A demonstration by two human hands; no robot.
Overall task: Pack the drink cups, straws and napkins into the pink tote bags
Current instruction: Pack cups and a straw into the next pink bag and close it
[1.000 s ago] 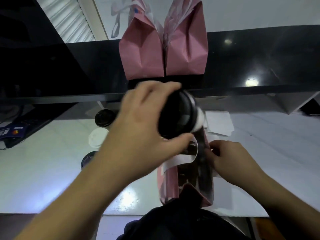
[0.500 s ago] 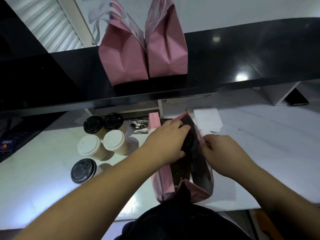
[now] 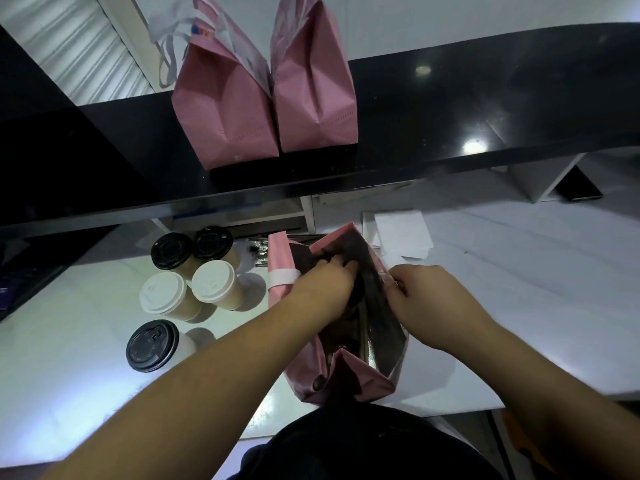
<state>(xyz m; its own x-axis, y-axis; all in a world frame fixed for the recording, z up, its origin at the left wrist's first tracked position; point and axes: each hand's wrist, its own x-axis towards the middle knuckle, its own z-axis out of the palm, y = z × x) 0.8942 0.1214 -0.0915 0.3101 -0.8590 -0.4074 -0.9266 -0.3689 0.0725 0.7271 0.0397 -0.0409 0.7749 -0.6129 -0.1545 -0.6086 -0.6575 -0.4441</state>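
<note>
An open pink tote bag (image 3: 277,265) with a dark foil lining stands on the white counter in front of me. My left hand (image 3: 325,282) reaches into its mouth and grips a black-lidded drink cup (image 3: 358,292), mostly hidden inside. My right hand (image 3: 419,289) pinches the bag's right rim and holds it open. Left of the bag stand several lidded cups: two with white lids (image 3: 162,296) (image 3: 213,280) and three with black lids (image 3: 172,251) (image 3: 213,242) (image 3: 152,345). White napkins (image 3: 403,233) lie behind the bag. Wrapped straws (image 3: 258,252) lie beside the cups.
Two filled pink tote bags (image 3: 225,112) (image 3: 313,95) stand on the raised black shelf (image 3: 485,109) behind the counter. A dark phone (image 3: 578,187) lies at the far right. The counter's front edge runs just before my body.
My left hand carried the black-lidded cup down from above the bag and lowered it into the open bag. My right hand stayed on the bag's rim.
</note>
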